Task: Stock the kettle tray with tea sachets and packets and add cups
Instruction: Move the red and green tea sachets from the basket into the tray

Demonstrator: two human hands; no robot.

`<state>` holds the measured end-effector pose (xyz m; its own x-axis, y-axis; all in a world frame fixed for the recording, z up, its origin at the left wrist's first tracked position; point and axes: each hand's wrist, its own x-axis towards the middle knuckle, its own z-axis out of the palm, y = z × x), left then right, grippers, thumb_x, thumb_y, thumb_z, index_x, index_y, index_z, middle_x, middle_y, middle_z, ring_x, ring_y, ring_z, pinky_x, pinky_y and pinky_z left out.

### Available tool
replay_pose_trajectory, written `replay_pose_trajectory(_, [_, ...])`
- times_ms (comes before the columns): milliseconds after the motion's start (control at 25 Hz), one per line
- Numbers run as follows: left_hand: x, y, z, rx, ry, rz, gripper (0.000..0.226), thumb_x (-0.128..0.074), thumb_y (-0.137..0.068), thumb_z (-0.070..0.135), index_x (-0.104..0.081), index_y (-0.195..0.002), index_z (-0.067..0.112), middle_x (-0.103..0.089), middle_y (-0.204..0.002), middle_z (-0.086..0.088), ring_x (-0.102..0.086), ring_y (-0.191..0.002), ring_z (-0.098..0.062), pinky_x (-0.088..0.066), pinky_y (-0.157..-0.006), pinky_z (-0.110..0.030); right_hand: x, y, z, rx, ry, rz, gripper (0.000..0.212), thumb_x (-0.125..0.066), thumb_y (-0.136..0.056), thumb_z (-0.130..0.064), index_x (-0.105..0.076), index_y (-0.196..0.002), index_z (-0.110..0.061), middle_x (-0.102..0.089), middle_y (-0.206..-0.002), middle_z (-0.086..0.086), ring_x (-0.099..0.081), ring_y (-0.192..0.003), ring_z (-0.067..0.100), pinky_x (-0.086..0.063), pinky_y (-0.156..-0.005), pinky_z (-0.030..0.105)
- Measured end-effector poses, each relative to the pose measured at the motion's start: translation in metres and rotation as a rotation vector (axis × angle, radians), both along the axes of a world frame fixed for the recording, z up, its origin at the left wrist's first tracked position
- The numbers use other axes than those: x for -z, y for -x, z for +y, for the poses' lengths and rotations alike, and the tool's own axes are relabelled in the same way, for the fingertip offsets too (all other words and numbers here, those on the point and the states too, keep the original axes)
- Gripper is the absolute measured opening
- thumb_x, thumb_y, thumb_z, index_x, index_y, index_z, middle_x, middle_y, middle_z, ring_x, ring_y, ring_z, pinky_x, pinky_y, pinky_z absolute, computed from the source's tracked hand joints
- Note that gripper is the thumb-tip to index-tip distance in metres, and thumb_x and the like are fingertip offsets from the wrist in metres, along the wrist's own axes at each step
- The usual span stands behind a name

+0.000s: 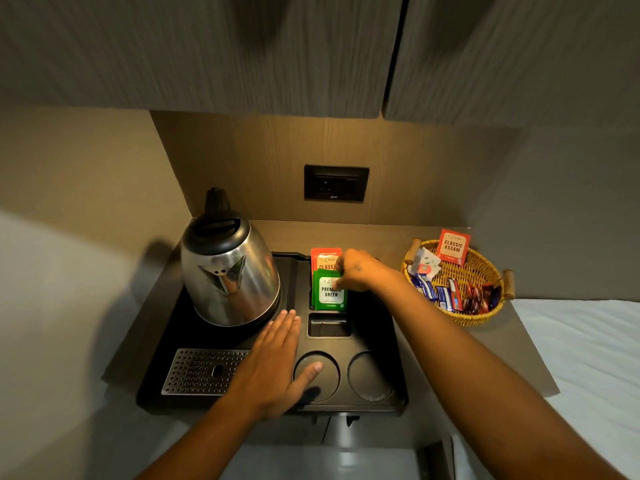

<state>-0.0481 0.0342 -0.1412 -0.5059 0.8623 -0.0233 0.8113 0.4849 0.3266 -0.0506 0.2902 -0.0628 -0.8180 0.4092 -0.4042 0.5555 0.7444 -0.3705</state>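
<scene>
1. Brown tabletop (433, 237) in a dim wood-panelled niche; black plastic kettle tray (377, 327) beside a woven wicker basket (485, 317).
2. Right hand (360, 271) pinches the green tea sachet (329, 292) upright in the rear slot; left hand (273, 368) lies flat and empty, bracing the tray.
3. Risk: letting go early tips the sachet; cup wells are empty.

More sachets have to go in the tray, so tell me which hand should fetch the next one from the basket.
Right. The right hand is at the green sachet in the tray slot, beside the basket on that side. The left hand lies flat on the tray, farther away.
</scene>
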Motion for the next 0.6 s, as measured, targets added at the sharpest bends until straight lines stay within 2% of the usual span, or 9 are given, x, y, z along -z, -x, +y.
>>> replay_pose_trajectory(80, [0.001, 0.0, 0.0, -0.002, -0.005, -0.009, 0.089, -0.012, -0.086, 0.079, 0.009, -0.152, 0.023, 0.011, -0.162, 0.006, 0.019, -0.145, -0.006, 0.005, -0.119, -0.031, -0.002, -0.024, 0.019, 0.195, -0.043, 0.147, 0.029, -0.074, -0.081, -0.025, -0.067, -0.106, -0.013, -0.068, -0.101, 0.006, -0.061, -0.088, 0.021, -0.048, -0.074, 0.033])
replay_pose_trajectory(160, [0.001, -0.001, 0.0, -0.008, -0.013, -0.022, 0.089, -0.012, -0.085, 0.08, 0.01, -0.152, 0.024, 0.011, -0.162, 0.006, 0.019, -0.145, -0.006, 0.004, -0.119, -0.032, 0.006, -0.061, 0.052, 0.431, -0.174, 0.273, 0.02, -0.069, -0.084, -0.025, -0.067, -0.1, -0.014, -0.065, -0.086, 0.004, -0.06, -0.08, 0.021, -0.048, -0.07, 0.033])
replay_pose_trajectory(240, [0.0, -0.001, 0.0, -0.004, -0.011, -0.022, 0.089, -0.012, -0.085, 0.079, 0.009, -0.152, 0.024, 0.011, -0.162, 0.005, 0.018, -0.146, -0.008, 0.004, -0.12, -0.032, 0.015, -0.094, 0.081, 0.594, -0.24, 0.209, 0.025, -0.067, -0.085, -0.03, -0.063, -0.095, -0.007, -0.058, -0.074, 0.004, -0.058, -0.071, 0.022, -0.044, -0.06, 0.029])
replay_pose_trajectory(280, [0.0, -0.001, 0.0, -0.003, -0.008, -0.019, 0.09, -0.012, -0.085, 0.079, 0.009, -0.152, 0.023, 0.011, -0.162, 0.005, 0.018, -0.146, -0.008, 0.004, -0.12, -0.032, 0.02, -0.103, 0.087, 0.639, -0.201, 0.145, 0.03, -0.069, -0.083, -0.033, -0.058, -0.095, -0.008, -0.057, -0.077, 0.005, -0.056, -0.07, 0.022, -0.043, -0.059, 0.029])
replay_pose_trajectory(360, [-0.002, -0.001, 0.0, -0.005, -0.001, -0.019, 0.09, -0.011, -0.085, 0.079, 0.009, -0.152, 0.022, 0.012, -0.162, 0.005, 0.018, -0.146, -0.008, 0.003, -0.12, -0.033, 0.032, -0.108, 0.089, 0.61, -0.128, 0.044, 0.037, -0.072, -0.079, -0.04, -0.05, -0.096, -0.016, -0.057, -0.083, 0.005, -0.054, -0.072, 0.021, -0.044, -0.061, 0.031])
replay_pose_trajectory(480, [-0.003, -0.001, 0.001, -0.009, 0.0, -0.029, 0.091, -0.01, -0.084, 0.079, 0.008, -0.152, 0.022, 0.011, -0.162, 0.004, 0.017, -0.146, -0.01, 0.002, -0.121, -0.034, 0.045, -0.107, 0.087, 0.529, -0.165, 0.002, 0.042, -0.068, -0.078, -0.049, -0.055, -0.097, -0.014, -0.057, -0.079, 0.005, -0.054, -0.071, 0.021, -0.047, -0.062, 0.032])
replay_pose_trajectory(600, [-0.004, -0.001, 0.0, -0.005, -0.002, -0.032, 0.091, -0.011, -0.085, 0.078, 0.005, -0.153, 0.02, 0.009, -0.162, 0.003, 0.016, -0.147, -0.01, 0.001, -0.121, -0.034, 0.042, -0.108, 0.09, 0.551, -0.084, -0.042, 0.045, -0.071, -0.077, -0.047, -0.057, -0.101, -0.011, -0.056, -0.082, 0.006, -0.056, -0.076, 0.022, -0.049, -0.065, 0.032])
